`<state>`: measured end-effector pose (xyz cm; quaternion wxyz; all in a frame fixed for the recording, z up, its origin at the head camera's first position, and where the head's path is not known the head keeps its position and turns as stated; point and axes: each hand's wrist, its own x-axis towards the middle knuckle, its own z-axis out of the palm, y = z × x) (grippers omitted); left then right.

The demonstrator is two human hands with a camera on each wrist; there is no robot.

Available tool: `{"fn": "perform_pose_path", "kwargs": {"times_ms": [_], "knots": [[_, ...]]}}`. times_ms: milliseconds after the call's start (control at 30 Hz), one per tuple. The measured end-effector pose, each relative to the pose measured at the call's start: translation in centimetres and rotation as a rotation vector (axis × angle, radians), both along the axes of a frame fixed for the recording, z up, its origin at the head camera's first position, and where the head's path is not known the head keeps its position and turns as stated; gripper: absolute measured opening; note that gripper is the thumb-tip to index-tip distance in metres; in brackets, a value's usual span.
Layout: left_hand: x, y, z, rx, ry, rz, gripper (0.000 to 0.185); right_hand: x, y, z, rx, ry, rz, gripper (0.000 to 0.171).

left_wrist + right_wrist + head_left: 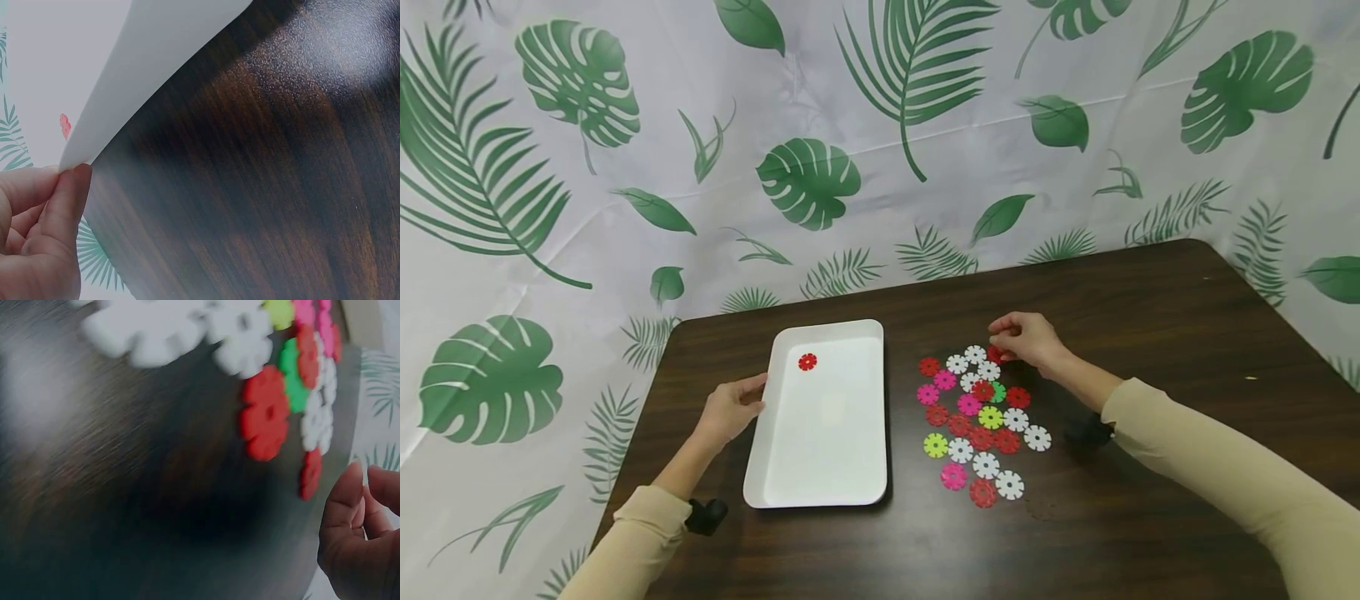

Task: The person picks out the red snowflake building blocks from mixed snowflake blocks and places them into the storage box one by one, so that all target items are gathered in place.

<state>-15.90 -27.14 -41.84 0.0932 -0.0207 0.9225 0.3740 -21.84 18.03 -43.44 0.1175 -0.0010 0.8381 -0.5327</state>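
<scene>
One white tray (827,467), one red disc (807,362) in it, some two dozen coloured discs (981,414) on table (1150,333)

Your left hand (730,408) sits at about 8 o'clock, forearm running in from 7 o'clock, beige sleeve pushed to the wrist. Thumb and fingers (59,203) are curled and pinching, thumb tip pressed forward, palm turned toward 3 o'clock. Your right hand (1026,340) is out at about 1 o'clock, arm coming in long from 4 o'clock, elbow bent, sleeve to the wrist. Its fingers are curled down, tips drawn together toward 9 o'clock; the right wrist view shows thumb and forefinger (342,500) close, slightly parted.
</scene>
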Motion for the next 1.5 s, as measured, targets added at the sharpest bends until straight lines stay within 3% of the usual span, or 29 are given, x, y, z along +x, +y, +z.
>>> {"fn": "perform_pose_path", "kwargs": {"times_ms": [267, 500, 800, 1500], "knots": [[0.0, 0.0, 0.1, -0.014, -0.001, 0.006, 0.047, 0.6, 1.0, -0.8, 0.178, 0.064, 0.045, 0.031], [0.0, 0.1, 0.1, -0.001, -0.008, 0.013, 0.046, 0.7, 1.1, -1.4, 0.248, 0.093, 0.051, 0.032], [0.1, 0.2, 0.1, -0.009, -0.005, 0.018, 0.046, 0.6, 0.8, -1.7, 0.334, 0.196, 0.067, 0.029], [0.2, 0.3, 0.1, -0.028, -0.005, 0.018, 0.046, 0.8, 0.7, -1.8, 0.364, 0.251, 0.050, 0.025]]}}
